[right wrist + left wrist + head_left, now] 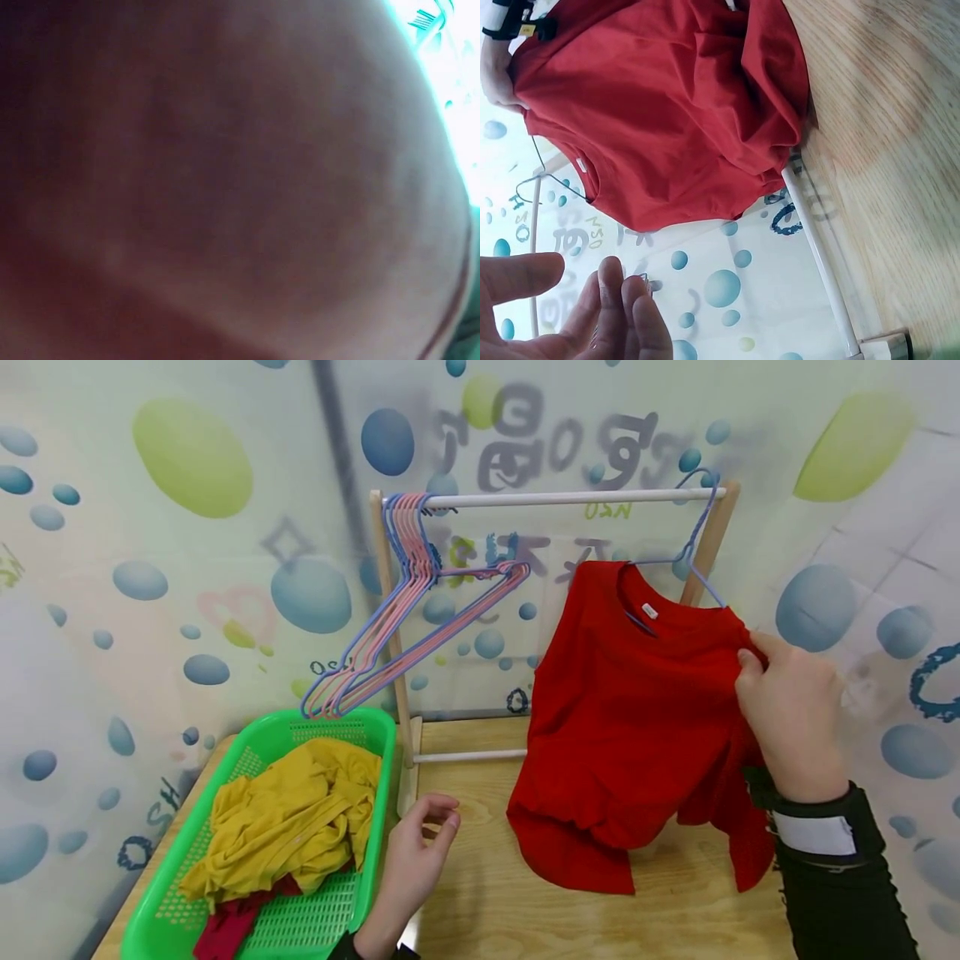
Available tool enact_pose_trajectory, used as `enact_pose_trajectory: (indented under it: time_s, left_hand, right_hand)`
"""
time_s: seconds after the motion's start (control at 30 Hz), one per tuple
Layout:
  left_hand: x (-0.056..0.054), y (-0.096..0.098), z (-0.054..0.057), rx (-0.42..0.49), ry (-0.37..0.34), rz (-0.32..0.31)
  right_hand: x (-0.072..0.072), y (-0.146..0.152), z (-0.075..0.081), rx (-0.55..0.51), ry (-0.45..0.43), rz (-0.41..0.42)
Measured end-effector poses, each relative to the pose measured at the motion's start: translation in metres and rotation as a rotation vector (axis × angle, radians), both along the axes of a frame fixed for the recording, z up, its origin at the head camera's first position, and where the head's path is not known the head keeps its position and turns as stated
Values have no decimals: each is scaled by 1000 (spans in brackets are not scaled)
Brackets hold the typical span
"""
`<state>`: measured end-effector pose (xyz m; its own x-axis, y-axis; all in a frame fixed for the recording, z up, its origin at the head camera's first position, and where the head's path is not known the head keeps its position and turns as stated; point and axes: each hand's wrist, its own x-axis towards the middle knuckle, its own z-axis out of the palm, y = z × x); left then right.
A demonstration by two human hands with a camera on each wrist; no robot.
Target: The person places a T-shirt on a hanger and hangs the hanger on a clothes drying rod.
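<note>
A red shirt (637, 710) hangs on a blue hanger (701, 552), whose hook is over the right end of the rack's white bar. At the shirt's right shoulder my right hand (795, 718) pinches the cloth between thumb and fingers. My left hand (420, 852) is in the air beside the green basket, fingers loosely bent and holding nothing. In the left wrist view the same left hand (577, 315) appears below the shirt (652, 112), apart from it. The right wrist view is mostly blocked by a dark, blurred surface.
Several pink and blue hangers (412, 602) hang bunched at the left end of the rack bar (555, 499). A green basket (367, 860) at left holds yellow cloth (300, 818) and dark red cloth (232, 927). The rack stands on a wooden table (480, 910) before a patterned curtain.
</note>
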<state>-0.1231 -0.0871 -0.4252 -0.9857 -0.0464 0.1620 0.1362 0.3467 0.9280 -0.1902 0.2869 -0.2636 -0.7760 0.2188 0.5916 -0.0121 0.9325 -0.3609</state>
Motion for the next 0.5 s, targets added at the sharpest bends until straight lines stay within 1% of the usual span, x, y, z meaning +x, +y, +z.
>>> enact_pose_trajectory:
  time_s: [0.17,0.27,0.37,0.5]
  left_hand:
    - [0,-2,0,-8,20,16]
    - [1,-4,1,-12,18,28]
    - [3,-4,2,-11,5,38]
    - [6,-6,4,0,-10,44]
  right_hand:
    - [-1,-1,-4,-20,-62,15]
    - [-2,-2,-7,-11,-81,12]
    - [-1,-3,-9,11,-70,-12]
    - [-2,-5,-12,41,-65,-72]
